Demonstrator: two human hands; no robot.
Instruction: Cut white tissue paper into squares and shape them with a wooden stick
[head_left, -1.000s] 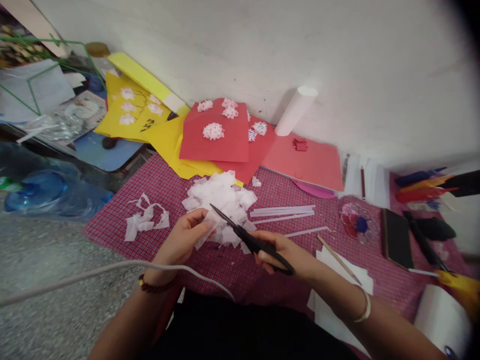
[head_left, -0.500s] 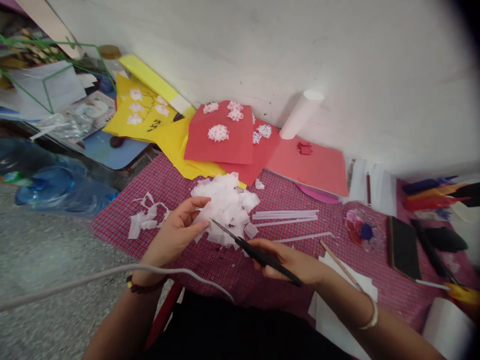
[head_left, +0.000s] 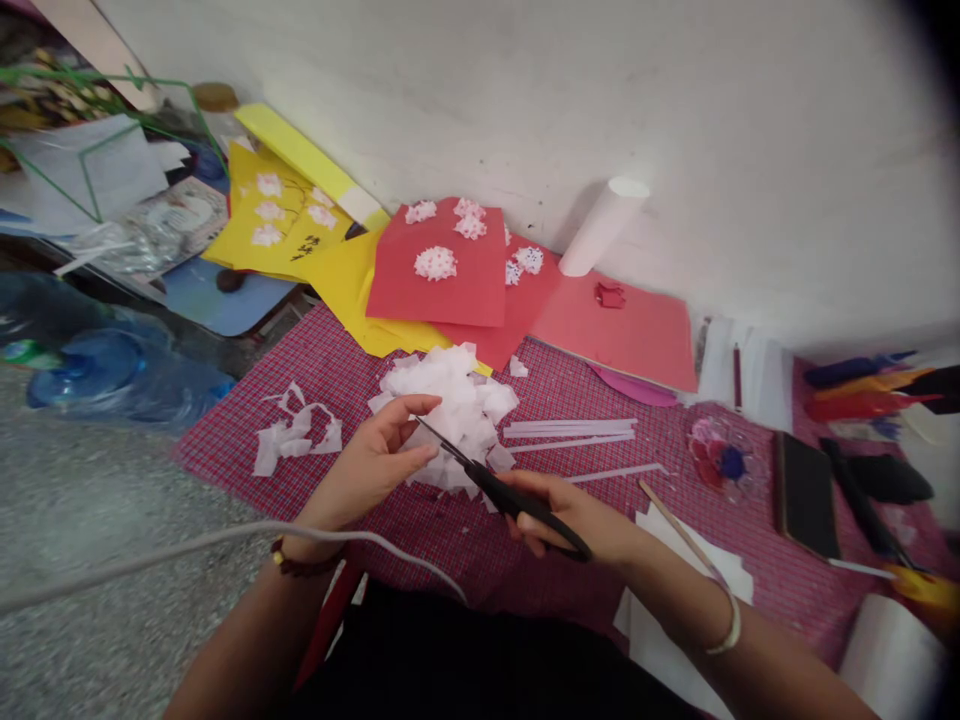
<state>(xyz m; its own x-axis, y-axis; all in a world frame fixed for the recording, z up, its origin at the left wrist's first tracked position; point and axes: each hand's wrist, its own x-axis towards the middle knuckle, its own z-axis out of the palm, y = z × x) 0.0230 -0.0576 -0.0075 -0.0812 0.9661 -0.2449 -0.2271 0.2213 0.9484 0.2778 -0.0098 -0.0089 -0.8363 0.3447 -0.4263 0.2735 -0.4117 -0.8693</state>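
Observation:
Black-handled scissors (head_left: pixel 517 498) are gripped in my right hand (head_left: pixel 566 515), blades pointing left toward my other hand. My left hand (head_left: pixel 375 455) curls thumb and index finger around what looks like a piece of white paper (head_left: pixel 409 432), hard to separate from the white behind it. The scissor tips lie between these fingers, and the blades look nearly closed. Just beyond both hands is a heap of cut white paper pieces (head_left: pixel 457 385). White paper scraps (head_left: pixel 296 440) lie to the left of my left hand.
Red sheets with paper blossoms (head_left: pixel 439 300) and yellow sheets (head_left: pixel 337 275) lie along the wall. White paper strips (head_left: pixel 570 430), a paint palette (head_left: pixel 724 455) and a dark phone-like slab (head_left: pixel 806 495) are rightward. A pale cable (head_left: pixel 187 548) crosses before my left wrist.
My left hand has moved slightly right. The scissors have shifted a little up and left, so their tips now sit further in between the left fingers.

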